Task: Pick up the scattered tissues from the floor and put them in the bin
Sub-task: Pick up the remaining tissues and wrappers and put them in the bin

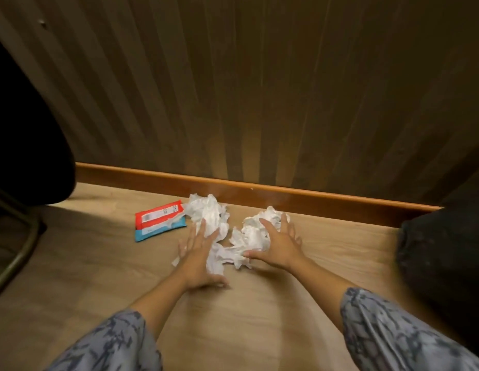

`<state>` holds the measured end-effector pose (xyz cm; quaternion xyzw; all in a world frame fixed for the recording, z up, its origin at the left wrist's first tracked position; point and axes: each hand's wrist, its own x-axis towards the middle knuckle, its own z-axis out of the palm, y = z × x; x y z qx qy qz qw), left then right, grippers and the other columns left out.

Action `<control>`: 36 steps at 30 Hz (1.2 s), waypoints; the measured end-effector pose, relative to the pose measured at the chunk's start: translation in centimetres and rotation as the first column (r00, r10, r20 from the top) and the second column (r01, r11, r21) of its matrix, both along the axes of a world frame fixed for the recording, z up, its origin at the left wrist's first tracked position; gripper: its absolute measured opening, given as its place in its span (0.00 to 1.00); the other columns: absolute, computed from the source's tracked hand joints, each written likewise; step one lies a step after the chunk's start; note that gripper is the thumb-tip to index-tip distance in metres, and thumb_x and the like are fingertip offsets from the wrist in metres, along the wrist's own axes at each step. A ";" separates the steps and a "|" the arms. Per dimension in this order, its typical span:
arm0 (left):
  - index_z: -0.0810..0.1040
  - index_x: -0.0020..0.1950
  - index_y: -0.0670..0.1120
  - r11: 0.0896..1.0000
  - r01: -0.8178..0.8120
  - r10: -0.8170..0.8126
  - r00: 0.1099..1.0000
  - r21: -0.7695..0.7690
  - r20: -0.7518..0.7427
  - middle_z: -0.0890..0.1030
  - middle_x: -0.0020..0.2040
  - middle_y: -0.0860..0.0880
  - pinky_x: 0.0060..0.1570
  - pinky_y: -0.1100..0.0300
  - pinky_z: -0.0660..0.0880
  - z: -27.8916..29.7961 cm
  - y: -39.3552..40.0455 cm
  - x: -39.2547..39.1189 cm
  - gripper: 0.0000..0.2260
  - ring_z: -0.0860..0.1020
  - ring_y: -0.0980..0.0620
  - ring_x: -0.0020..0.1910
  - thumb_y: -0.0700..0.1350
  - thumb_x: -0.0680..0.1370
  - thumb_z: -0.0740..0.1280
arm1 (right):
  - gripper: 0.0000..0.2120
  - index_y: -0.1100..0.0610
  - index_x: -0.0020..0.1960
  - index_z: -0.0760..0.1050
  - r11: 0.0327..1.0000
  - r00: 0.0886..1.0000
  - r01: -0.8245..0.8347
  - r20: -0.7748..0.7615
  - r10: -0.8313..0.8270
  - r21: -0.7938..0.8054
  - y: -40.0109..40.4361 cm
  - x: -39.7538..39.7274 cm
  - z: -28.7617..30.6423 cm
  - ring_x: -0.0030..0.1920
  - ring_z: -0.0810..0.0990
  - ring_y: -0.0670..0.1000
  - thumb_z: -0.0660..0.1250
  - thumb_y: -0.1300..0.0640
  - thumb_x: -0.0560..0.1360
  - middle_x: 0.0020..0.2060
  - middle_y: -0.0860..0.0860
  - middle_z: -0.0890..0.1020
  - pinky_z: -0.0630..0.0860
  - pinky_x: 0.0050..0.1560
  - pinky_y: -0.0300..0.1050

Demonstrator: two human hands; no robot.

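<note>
The left hand and right hand lie spread, fingers apart, over crumpled white tissues on the wood floor near the skirting board. Blur hides whether either grips anything. A red-and-blue packet lies just left of the tissues.

The pale wooden floor carries crumpled white tissues and a red-and-blue packet beside them.

Pale wood floor, orange skirting board, brown striped wall.
</note>
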<state>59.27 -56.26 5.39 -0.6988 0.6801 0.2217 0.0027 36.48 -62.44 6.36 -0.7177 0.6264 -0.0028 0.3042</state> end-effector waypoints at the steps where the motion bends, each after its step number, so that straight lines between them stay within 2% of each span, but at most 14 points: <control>1: 0.31 0.72 0.66 0.997 0.077 -0.077 0.997 0.009 0.008 0.24 0.73 0.54 0.71 0.38 0.34 -0.3 -0.2 0.3 0.58 0.26 0.47 0.72 0.73 0.58 0.70 | 0.56 0.37 0.77 0.46 1.000 1.000 0.007 -0.011 -0.007 -0.006 -0.6 1.0 -0.4 0.75 0.33 0.64 0.64 0.20 0.57 0.76 0.54 0.31 0.42 0.72 0.67; 4: 0.25 0.68 0.67 0.980 0.199 -0.199 0.979 0.011 0.036 0.24 0.73 0.56 0.70 0.36 0.33 -1.3 -1.2 1.4 0.59 0.24 0.48 0.71 0.76 0.56 0.68 | 0.60 0.38 0.77 0.44 1.000 0.999 0.021 -0.046 -0.021 -0.005 -2.5 3.6 -1.6 0.73 0.27 0.65 0.60 0.16 0.52 0.74 0.53 0.26 0.35 0.70 0.68; 8: 0.28 0.70 0.67 0.982 0.185 -0.186 0.982 -0.020 -0.018 0.31 0.76 0.57 0.70 0.40 0.30 -2.5 -1.9 2.4 0.61 0.28 0.52 0.74 0.78 0.53 0.68 | 0.63 0.37 0.76 0.42 0.998 0.999 -0.022 0.026 0.020 0.061 -2.8 6.4 -3.6 0.73 0.26 0.60 0.57 0.14 0.47 0.75 0.53 0.30 0.33 0.71 0.68; 10: 0.36 0.73 0.66 0.987 0.160 -0.161 0.982 -0.023 -0.097 0.40 0.78 0.57 0.73 0.42 0.35 -3.0 -1.5 3.0 0.57 0.35 0.54 0.76 0.76 0.56 0.69 | 0.62 0.38 0.77 0.45 0.994 0.994 -0.105 0.008 0.106 -0.039 -1.5 7.9 -4.6 0.75 0.30 0.59 0.55 0.14 0.48 0.78 0.54 0.38 0.30 0.70 0.66; 12: 0.47 0.75 0.65 0.992 0.106 -0.118 0.971 -0.070 -0.209 0.51 0.77 0.56 0.75 0.46 0.48 -3.6 -0.9 4.1 0.50 0.47 0.55 0.76 0.72 0.60 0.70 | 0.58 0.41 0.76 0.54 0.972 0.988 -0.147 0.010 0.151 -0.184 0.3 9.1 -5.7 0.77 0.38 0.58 0.56 0.15 0.51 0.78 0.54 0.48 0.33 0.72 0.61; 15: 0.61 0.72 0.59 0.974 -0.009 -0.056 0.959 -0.227 -0.278 0.65 0.68 0.54 0.67 0.53 0.65 -4.6 0.7 6.2 0.37 0.60 0.59 0.67 0.71 0.67 0.65 | 0.35 0.48 0.63 0.71 0.928 0.975 -0.076 0.166 0.146 -0.365 3.2 9.8 -7.7 0.74 0.54 0.57 0.65 0.28 0.64 0.73 0.52 0.62 0.52 0.75 0.55; 18: 0.70 0.67 0.52 0.922 -0.181 0.080 0.954 -0.341 -0.290 0.73 0.61 0.53 0.59 0.56 0.69 -6.0 2.7 7.8 0.31 0.67 0.57 0.60 0.69 0.71 0.62 | 0.12 0.55 0.51 0.74 0.881 0.914 -0.022 0.346 0.209 -0.473 5.6 9.3 -9.2 0.66 0.68 0.56 0.68 0.51 0.70 0.63 0.52 0.72 0.68 0.64 0.49; 21: 0.73 0.65 0.51 0.883 -0.292 0.194 0.940 -0.367 -0.280 0.77 0.57 0.54 0.58 0.60 0.67 -6.8 4.4 8.5 0.25 0.73 0.54 0.55 0.60 0.72 0.69 | 0.14 0.52 0.49 0.71 0.870 0.859 -0.017 0.438 0.265 -0.493 6.9 7.9 -9.4 0.57 0.71 0.51 0.68 0.63 0.66 0.54 0.48 0.73 0.68 0.54 0.42; 24: 0.79 0.61 0.48 0.854 -0.301 0.204 0.944 -0.424 -0.260 0.83 0.56 0.50 0.57 0.64 0.65 -6.9 5.6 8.9 0.15 0.80 0.51 0.53 0.47 0.75 0.69 | 0.17 0.54 0.52 0.76 0.872 0.820 0.121 0.543 0.182 -0.475 7.3 5.8 -8.9 0.52 0.73 0.47 0.66 0.64 0.65 0.52 0.48 0.74 0.71 0.52 0.37; 26: 0.84 0.52 0.45 0.820 -0.363 0.255 0.924 -0.442 -0.285 0.85 0.49 0.47 0.51 0.62 0.70 -6.6 6.3 8.9 0.11 0.82 0.47 0.46 0.41 0.72 0.68 | 0.18 0.56 0.55 0.80 0.866 0.792 0.269 0.608 0.050 -0.422 7.1 4.4 -7.9 0.51 0.73 0.44 0.61 0.59 0.67 0.53 0.49 0.73 0.67 0.50 0.26; 28: 0.84 0.42 0.43 0.768 -0.497 0.352 0.854 -0.404 -0.383 0.82 0.41 0.45 0.41 0.62 0.71 -5.9 6.6 8.8 0.10 0.79 0.46 0.39 0.42 0.69 0.64 | 0.22 0.56 0.56 0.81 0.845 0.794 0.379 0.602 -0.087 -0.378 6.7 3.4 -7.3 0.51 0.74 0.48 0.56 0.56 0.68 0.53 0.49 0.72 0.65 0.46 0.24; 32: 0.78 0.34 0.38 0.599 -0.733 0.508 0.659 -0.321 -0.556 0.74 0.46 0.45 0.44 0.57 0.71 -5.3 6.3 8.0 0.12 0.75 0.46 0.45 0.47 0.70 0.69 | 0.23 0.52 0.58 0.79 0.856 0.897 0.350 0.399 -0.189 -0.381 6.5 3.3 -6.9 0.65 0.69 0.57 0.53 0.50 0.71 0.64 0.52 0.72 0.60 0.64 0.45; 34: 0.77 0.30 0.42 0.615 -0.730 0.542 0.665 -0.297 -0.513 0.73 0.55 0.50 0.55 0.56 0.70 -5.3 6.2 6.9 0.16 0.71 0.50 0.57 0.51 0.67 0.77 | 0.25 0.48 0.60 0.78 0.867 0.964 0.255 0.186 -0.192 -0.429 7.0 4.0 -6.9 0.73 0.60 0.57 0.51 0.39 0.73 0.70 0.51 0.68 0.43 0.73 0.58; 36: 0.75 0.29 0.46 0.707 -0.650 0.505 0.740 -0.279 -0.445 0.72 0.58 0.56 0.60 0.59 0.66 -5.5 6.3 5.3 0.17 0.67 0.55 0.63 0.55 0.63 0.79 | 0.32 0.44 0.63 0.74 0.907 0.980 0.199 0.061 -0.190 -0.371 7.7 5.2 -6.9 0.76 0.51 0.56 0.51 0.26 0.71 0.75 0.48 0.62 0.22 0.66 0.59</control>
